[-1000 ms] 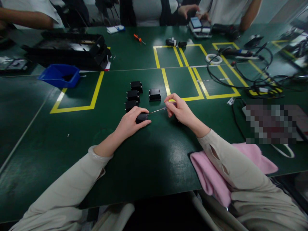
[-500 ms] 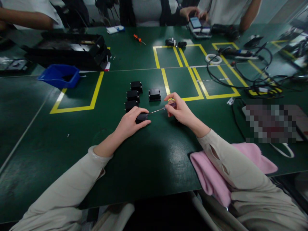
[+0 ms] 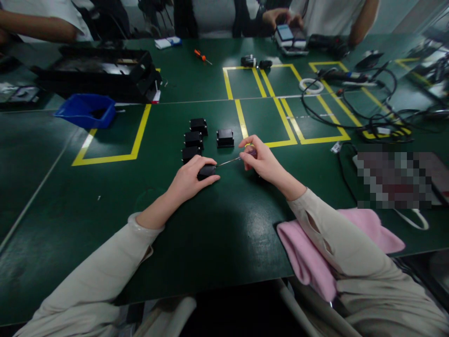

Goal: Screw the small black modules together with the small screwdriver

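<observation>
Head view: one block [image 3: 206, 172], just nearside of the row [image 3: 193, 139]; probably light, rigid, smooth, best gripped across its sides. Left fingers [image 3: 210, 180] clamped on block; right fingers [image 3: 251, 139] closed round screwdriver [image 3: 228, 162].

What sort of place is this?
Probably a workshop or assembly room: the green table is marked out with yellow tape, a blue bin sits on it, and an orange screwdriver lies toward the far edge.
</observation>
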The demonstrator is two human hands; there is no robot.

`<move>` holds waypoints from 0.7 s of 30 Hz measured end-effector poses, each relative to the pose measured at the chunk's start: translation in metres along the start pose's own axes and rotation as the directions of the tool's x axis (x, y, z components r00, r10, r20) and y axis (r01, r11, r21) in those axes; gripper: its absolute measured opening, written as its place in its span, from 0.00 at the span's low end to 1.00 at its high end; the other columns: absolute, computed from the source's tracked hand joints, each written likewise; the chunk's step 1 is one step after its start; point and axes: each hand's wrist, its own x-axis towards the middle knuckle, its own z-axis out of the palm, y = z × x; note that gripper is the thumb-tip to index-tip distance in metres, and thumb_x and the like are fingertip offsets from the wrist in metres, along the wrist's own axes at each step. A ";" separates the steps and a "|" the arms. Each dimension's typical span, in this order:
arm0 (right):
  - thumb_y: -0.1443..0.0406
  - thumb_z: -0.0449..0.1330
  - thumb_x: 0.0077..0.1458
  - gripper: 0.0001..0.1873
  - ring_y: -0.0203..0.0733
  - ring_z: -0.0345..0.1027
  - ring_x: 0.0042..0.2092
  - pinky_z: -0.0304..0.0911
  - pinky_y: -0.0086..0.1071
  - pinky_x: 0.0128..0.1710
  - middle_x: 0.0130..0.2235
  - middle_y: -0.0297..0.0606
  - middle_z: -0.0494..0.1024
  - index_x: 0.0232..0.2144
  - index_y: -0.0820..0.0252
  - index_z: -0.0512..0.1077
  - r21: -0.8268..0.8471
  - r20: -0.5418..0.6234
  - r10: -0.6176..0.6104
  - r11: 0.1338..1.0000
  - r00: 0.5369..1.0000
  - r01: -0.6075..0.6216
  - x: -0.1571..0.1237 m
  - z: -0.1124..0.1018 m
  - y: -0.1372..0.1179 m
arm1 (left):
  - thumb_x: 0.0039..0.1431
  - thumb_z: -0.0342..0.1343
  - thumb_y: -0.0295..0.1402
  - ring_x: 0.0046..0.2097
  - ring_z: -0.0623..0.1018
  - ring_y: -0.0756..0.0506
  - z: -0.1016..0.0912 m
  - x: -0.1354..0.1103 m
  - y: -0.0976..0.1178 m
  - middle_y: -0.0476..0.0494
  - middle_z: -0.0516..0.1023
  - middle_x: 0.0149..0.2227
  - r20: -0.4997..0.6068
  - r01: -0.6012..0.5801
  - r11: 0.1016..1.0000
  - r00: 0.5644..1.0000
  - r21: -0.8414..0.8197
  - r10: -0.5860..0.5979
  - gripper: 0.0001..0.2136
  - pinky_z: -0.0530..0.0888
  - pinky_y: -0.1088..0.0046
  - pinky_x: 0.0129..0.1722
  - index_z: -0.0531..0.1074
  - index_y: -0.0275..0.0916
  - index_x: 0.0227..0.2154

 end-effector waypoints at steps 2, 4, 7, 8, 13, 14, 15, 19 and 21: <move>0.61 0.58 0.69 0.06 0.34 0.66 0.24 0.61 0.31 0.28 0.23 0.22 0.67 0.43 0.54 0.62 0.012 0.014 0.005 1.000 1.000 -0.005 0.000 0.001 0.000 | 0.67 0.61 0.45 0.52 0.78 0.36 0.000 0.000 0.000 0.40 0.77 0.51 0.002 -0.002 1.000 1.000 -0.001 0.002 0.16 0.75 0.55 0.53 0.73 0.43 0.52; 0.61 0.56 0.70 0.05 0.34 0.65 0.23 0.61 0.31 0.27 0.22 0.22 0.66 0.43 0.54 0.62 0.023 0.020 0.005 1.000 1.000 -0.006 0.000 0.001 0.000 | 0.67 0.61 0.44 0.52 0.78 0.36 -0.001 0.000 0.001 0.40 0.77 0.51 0.002 -0.004 1.000 1.000 -0.001 0.004 0.16 0.76 0.55 0.53 0.73 0.42 0.52; 0.64 0.58 0.67 0.07 0.34 0.67 0.24 0.62 0.31 0.28 0.25 0.23 0.68 0.45 0.54 0.62 0.019 0.003 0.004 1.000 1.000 -0.004 0.000 0.001 0.001 | 0.67 0.61 0.44 0.52 0.78 0.36 -0.001 0.000 0.000 0.39 0.77 0.51 0.003 -0.005 1.000 1.000 0.004 0.005 0.17 0.76 0.56 0.52 0.73 0.42 0.52; 0.65 0.59 0.66 0.09 0.34 0.67 0.24 0.62 0.31 0.28 0.26 0.23 0.69 0.45 0.54 0.62 0.016 -0.002 0.004 1.000 1.000 -0.004 0.000 0.001 0.000 | 0.67 0.61 0.44 0.52 0.78 0.36 -0.001 0.000 0.000 0.39 0.77 0.51 0.004 -0.005 1.000 1.000 0.004 0.005 0.17 0.76 0.56 0.52 0.73 0.42 0.53; 0.62 0.58 0.69 0.07 0.33 0.66 0.24 0.60 0.31 0.28 0.24 0.22 0.67 0.44 0.54 0.62 0.019 0.015 0.005 1.000 1.000 -0.005 0.000 0.001 -0.001 | 0.67 0.61 0.45 0.52 0.78 0.36 -0.001 0.000 0.001 0.39 0.77 0.51 0.009 0.005 1.000 1.000 0.001 -0.005 0.16 0.76 0.55 0.53 0.73 0.43 0.52; 0.61 0.57 0.70 0.06 0.33 0.65 0.24 0.60 0.31 0.28 0.23 0.22 0.66 0.43 0.54 0.62 0.020 0.023 0.007 1.000 1.000 -0.008 0.000 0.001 -0.001 | 0.67 0.61 0.44 0.52 0.78 0.36 -0.001 0.000 0.002 0.39 0.77 0.51 0.009 0.005 1.000 1.000 0.001 -0.005 0.16 0.76 0.55 0.53 0.73 0.43 0.52; 0.61 0.56 0.70 0.06 0.33 0.65 0.24 0.60 0.31 0.28 0.22 0.22 0.66 0.43 0.54 0.62 0.019 0.027 0.008 1.000 1.000 -0.008 0.000 0.001 -0.001 | 0.67 0.61 0.44 0.52 0.78 0.36 -0.002 0.000 0.002 0.39 0.77 0.51 0.009 0.005 1.000 1.000 0.000 -0.005 0.16 0.76 0.55 0.53 0.73 0.42 0.52; 0.67 0.58 0.66 0.09 0.33 0.67 0.25 0.62 0.31 0.29 0.26 0.23 0.69 0.45 0.54 0.62 0.010 0.009 0.007 1.000 1.000 -0.007 0.000 0.000 0.000 | 0.67 0.61 0.44 0.51 0.78 0.36 -0.001 0.001 0.001 0.39 0.77 0.51 0.008 -0.005 1.000 1.000 -0.002 0.005 0.17 0.76 0.56 0.52 0.73 0.41 0.53; 0.67 0.60 0.65 0.10 0.32 0.68 0.24 0.61 0.31 0.28 0.27 0.24 0.69 0.45 0.54 0.62 0.013 -0.001 0.007 1.000 1.000 -0.007 0.000 0.000 0.001 | 0.67 0.61 0.44 0.52 0.78 0.36 0.000 0.001 0.000 0.39 0.77 0.51 -0.002 -0.019 1.000 1.000 -0.001 0.019 0.17 0.75 0.56 0.53 0.74 0.41 0.52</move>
